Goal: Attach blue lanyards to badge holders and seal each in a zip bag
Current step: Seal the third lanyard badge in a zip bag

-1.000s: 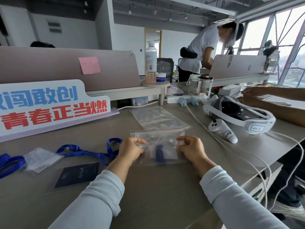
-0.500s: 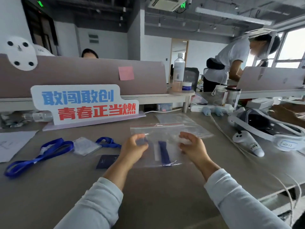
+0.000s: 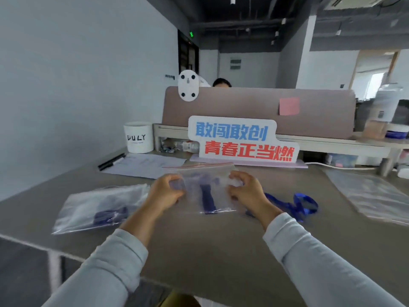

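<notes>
A clear zip bag [image 3: 207,191] with a red seal line hangs a little above the grey table [image 3: 210,244], with a folded blue lanyard and a badge holder inside it. My left hand [image 3: 164,192] pinches its left side and my right hand [image 3: 245,190] pinches its right side. To the left lies a pile of filled zip bags [image 3: 99,207] with blue lanyards inside. A loose blue lanyard [image 3: 296,203] lies on the table just right of my right wrist.
Empty zip bags [image 3: 374,193] lie at the far right. A blue-and-red sign [image 3: 241,140] stands behind the held bag, before a desk divider [image 3: 254,107]. Papers with a pen [image 3: 141,162] and a white cup [image 3: 138,137] sit at the back left. The table's left edge is near.
My view has swung left, bringing the filled bags, papers and cup into sight. The held bag has moved left with both hands, past the loose lanyard.
</notes>
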Demonstrator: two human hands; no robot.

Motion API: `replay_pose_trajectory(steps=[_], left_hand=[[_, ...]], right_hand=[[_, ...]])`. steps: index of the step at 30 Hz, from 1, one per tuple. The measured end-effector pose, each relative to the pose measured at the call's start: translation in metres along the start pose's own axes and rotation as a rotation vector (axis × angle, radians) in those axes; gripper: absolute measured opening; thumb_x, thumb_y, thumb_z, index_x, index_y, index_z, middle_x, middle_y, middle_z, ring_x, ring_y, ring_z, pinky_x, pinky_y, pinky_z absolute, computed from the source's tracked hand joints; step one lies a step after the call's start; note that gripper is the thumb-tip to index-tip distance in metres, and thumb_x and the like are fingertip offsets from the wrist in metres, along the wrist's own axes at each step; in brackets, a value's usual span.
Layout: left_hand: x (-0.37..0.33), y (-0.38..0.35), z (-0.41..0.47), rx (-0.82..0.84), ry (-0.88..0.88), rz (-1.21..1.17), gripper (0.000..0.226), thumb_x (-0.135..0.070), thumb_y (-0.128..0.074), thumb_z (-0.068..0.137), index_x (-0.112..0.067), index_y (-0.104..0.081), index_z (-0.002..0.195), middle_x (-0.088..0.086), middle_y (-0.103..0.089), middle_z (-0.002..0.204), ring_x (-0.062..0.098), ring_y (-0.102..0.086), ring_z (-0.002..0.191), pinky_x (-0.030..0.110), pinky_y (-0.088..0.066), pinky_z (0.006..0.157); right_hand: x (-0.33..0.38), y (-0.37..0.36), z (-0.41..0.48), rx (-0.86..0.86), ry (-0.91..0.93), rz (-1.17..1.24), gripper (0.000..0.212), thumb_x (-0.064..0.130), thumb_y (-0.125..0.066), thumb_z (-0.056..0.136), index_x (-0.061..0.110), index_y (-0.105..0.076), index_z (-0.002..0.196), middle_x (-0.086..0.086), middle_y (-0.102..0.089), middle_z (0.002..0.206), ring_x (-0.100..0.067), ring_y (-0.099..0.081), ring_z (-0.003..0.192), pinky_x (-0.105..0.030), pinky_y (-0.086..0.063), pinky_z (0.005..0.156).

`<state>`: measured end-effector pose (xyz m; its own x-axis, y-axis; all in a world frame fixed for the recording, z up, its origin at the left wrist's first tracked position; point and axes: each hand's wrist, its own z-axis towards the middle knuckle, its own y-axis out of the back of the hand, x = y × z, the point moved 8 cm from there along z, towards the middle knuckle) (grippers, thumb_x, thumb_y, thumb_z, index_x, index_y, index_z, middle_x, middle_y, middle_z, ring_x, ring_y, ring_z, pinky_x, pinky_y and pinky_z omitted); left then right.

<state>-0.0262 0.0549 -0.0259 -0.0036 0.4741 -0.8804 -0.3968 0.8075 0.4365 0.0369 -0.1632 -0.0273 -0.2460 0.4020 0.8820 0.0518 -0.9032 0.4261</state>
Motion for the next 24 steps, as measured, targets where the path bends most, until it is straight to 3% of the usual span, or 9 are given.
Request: replay_pose_trajectory(steps=[2, 6, 10, 13, 18, 21, 24], left_hand=[[0.016, 0.036, 0.000, -0.074, 0.033, 0.007, 0.046, 0.002, -0.065, 0.078, -0.007, -0.055, 0.122, 0.008, -0.059, 0.111, 0.014, -0.055, 0.067, 0.032, -0.051, 0.063], [0.048, 0.101, -0.002, -0.160, 0.122, 0.013, 0.045, -0.001, -0.061, 0.081, -0.010, -0.054, 0.124, 0.003, -0.057, 0.117, 0.015, -0.055, 0.073, 0.024, -0.046, 0.055], [0.075, 0.160, -0.001, -0.231, 0.224, 0.032, 0.044, 0.003, -0.061, 0.080, -0.007, -0.055, 0.122, 0.009, -0.058, 0.105, 0.017, -0.054, 0.070, 0.022, -0.043, 0.051], [0.092, 0.192, 0.002, -0.260, 0.281, 0.103, 0.042, 0.006, -0.060, 0.079, -0.004, -0.056, 0.120, 0.010, -0.057, 0.100, 0.016, -0.053, 0.064, 0.017, -0.046, 0.044], [0.111, 0.212, 0.004, -0.251, 0.323, 0.264, 0.040, 0.004, -0.062, 0.080, -0.004, -0.057, 0.119, 0.009, -0.060, 0.102, 0.017, -0.055, 0.060, 0.022, -0.044, 0.056], [0.119, 0.217, 0.006, -0.269, 0.337, 0.367, 0.041, 0.001, -0.063, 0.080, -0.006, -0.058, 0.120, 0.012, -0.061, 0.116, 0.029, -0.063, 0.083, 0.026, -0.046, 0.070], [0.123, 0.210, 0.007, -0.178, 0.362, 0.579, 0.030, -0.006, -0.060, 0.082, -0.005, -0.066, 0.111, 0.013, -0.062, 0.117, 0.030, -0.059, 0.103, 0.028, -0.046, 0.084]], right_hand=[[0.018, -0.034, 0.004, 0.070, 0.035, -0.011, 0.026, 0.008, -0.063, 0.085, 0.020, -0.058, 0.108, -0.001, -0.058, 0.105, -0.021, -0.060, 0.090, -0.029, -0.055, 0.072], [0.051, -0.095, 0.008, 0.138, 0.097, 0.007, 0.041, 0.007, -0.062, 0.084, 0.016, -0.056, 0.123, -0.007, -0.059, 0.116, -0.021, -0.057, 0.095, -0.025, -0.052, 0.069], [0.077, -0.153, 0.008, 0.194, 0.110, 0.052, 0.040, 0.008, -0.063, 0.084, 0.010, -0.056, 0.123, -0.007, -0.057, 0.122, -0.017, -0.055, 0.095, -0.029, -0.050, 0.080], [0.087, -0.189, 0.007, 0.256, 0.075, 0.067, 0.053, 0.001, -0.063, 0.082, 0.009, -0.050, 0.132, -0.008, -0.055, 0.127, -0.012, -0.056, 0.076, -0.022, -0.050, 0.062], [0.088, -0.227, 0.012, 0.307, 0.047, 0.026, 0.063, -0.002, -0.061, 0.081, 0.008, -0.040, 0.140, -0.010, -0.056, 0.124, -0.016, -0.059, 0.079, -0.023, -0.050, 0.064], [0.087, -0.239, 0.015, 0.319, 0.095, -0.103, 0.058, 0.011, -0.060, 0.085, 0.010, -0.040, 0.139, -0.010, -0.055, 0.127, -0.014, -0.055, 0.084, -0.021, -0.046, 0.063], [0.077, -0.248, 0.016, 0.326, 0.115, -0.240, 0.053, 0.019, -0.060, 0.085, 0.012, -0.046, 0.136, -0.009, -0.056, 0.128, -0.023, -0.056, 0.105, -0.030, -0.050, 0.082]])
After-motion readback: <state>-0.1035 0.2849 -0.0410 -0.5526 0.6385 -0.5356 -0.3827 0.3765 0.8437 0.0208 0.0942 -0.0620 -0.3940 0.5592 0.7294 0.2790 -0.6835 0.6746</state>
